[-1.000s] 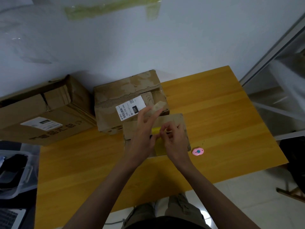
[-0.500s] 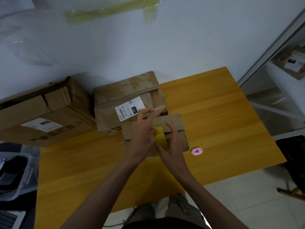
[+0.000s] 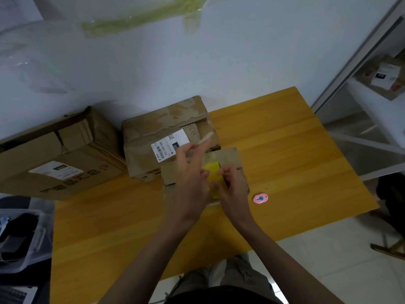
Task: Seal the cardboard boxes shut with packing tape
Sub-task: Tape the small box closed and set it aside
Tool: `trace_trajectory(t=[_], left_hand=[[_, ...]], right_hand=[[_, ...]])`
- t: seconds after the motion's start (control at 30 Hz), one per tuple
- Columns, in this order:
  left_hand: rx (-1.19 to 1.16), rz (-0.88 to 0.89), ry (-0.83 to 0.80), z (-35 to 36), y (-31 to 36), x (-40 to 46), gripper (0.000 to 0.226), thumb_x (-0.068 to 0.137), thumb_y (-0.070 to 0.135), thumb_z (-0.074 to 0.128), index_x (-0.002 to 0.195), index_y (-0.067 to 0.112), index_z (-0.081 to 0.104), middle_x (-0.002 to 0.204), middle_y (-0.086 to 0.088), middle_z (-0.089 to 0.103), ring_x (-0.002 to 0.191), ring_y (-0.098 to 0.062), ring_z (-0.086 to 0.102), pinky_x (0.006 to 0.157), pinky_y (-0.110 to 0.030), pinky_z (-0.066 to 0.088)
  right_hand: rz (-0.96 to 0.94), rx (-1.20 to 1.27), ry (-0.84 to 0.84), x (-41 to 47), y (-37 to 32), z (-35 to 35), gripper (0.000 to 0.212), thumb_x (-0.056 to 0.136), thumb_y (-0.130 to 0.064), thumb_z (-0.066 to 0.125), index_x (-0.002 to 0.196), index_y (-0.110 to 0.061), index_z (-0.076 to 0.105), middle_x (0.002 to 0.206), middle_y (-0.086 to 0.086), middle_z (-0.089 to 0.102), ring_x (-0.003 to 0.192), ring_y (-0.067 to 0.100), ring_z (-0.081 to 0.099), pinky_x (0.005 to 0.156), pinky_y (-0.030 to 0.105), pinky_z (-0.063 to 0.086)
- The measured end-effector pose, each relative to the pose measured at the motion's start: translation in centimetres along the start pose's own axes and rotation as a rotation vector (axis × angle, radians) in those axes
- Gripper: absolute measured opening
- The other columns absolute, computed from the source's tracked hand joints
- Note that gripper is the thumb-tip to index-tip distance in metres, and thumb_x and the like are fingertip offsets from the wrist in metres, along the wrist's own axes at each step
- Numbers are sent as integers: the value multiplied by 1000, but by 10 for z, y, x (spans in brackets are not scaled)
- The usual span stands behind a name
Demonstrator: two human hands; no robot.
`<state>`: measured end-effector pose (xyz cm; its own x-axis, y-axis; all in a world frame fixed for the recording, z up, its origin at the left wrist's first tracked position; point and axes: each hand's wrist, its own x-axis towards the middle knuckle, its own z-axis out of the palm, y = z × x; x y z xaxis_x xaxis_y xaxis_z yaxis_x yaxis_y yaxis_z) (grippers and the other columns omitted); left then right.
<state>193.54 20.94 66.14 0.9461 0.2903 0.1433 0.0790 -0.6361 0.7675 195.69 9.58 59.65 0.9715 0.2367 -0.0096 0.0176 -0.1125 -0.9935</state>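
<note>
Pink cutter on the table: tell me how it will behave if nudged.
The pink cutter looks small and probably light, so it would likely skid on the smooth wooden table. It lies flat, so it probably will not tip or roll.

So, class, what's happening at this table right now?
A person is working on a small cardboard box on a wooden table. Both hands are over its top: the left hand has its fingers spread, and the right hand pinches a strip of yellow tape on the box. A pink cutter lies beside it, and two larger boxes sit behind.
</note>
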Motion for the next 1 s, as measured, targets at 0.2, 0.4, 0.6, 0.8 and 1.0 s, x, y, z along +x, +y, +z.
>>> trace_trajectory(t=[0.2, 0.4, 0.6, 0.8, 1.0], left_hand=[[-37, -81, -51, -3, -11, 15, 83, 85, -19, 59, 151, 29, 43, 147, 0, 27, 80, -17, 61, 74, -12, 51], [27, -177, -144, 5, -24, 25, 90, 80, -18, 64, 151, 33, 40, 151, -2, 22, 91, -19, 64, 73, -15, 53], [61, -145, -176, 8, -22, 22, 94, 80, -23, 58, 152, 33, 37, 151, 4, 19, 92, -15, 60, 71, -31, 56], [186, -107, -207, 7, -20, 25, 98, 79, -13, 72, 155, 34, 30, 158, 3, 12, 109, -21, 56, 79, -39, 59], [111, -120, -155, -19, -5, 43, 89, 76, 22, 88, 149, 40, 41, 153, 13, 21, 133, -24, 43, 98, -46, 53]], right_hand=[[23, -20, -51, -8, 3, 4, 28, 94, -1, 63, 89, -20, 43, 76, -16, 38, 67, 7, 36, 62, 18, 31], [-55, -88, -66, -17, 4, 5, 25, 95, -5, 64, 91, -19, 44, 79, -23, 40, 69, 3, 38, 60, 16, 32], [-92, -100, -105, -19, 5, 4, 19, 97, -8, 61, 96, -16, 44, 82, -11, 42, 70, 13, 41, 60, 37, 38], [17, -13, -126, -17, -5, -2, 45, 96, -2, 62, 130, -21, 40, 98, -16, 63, 83, 9, 65, 66, 31, 54], [-3, 12, 21, -5, -26, -33, 46, 94, -3, 66, 127, -18, 38, 91, 4, 67, 74, 7, 64, 61, 18, 46]])
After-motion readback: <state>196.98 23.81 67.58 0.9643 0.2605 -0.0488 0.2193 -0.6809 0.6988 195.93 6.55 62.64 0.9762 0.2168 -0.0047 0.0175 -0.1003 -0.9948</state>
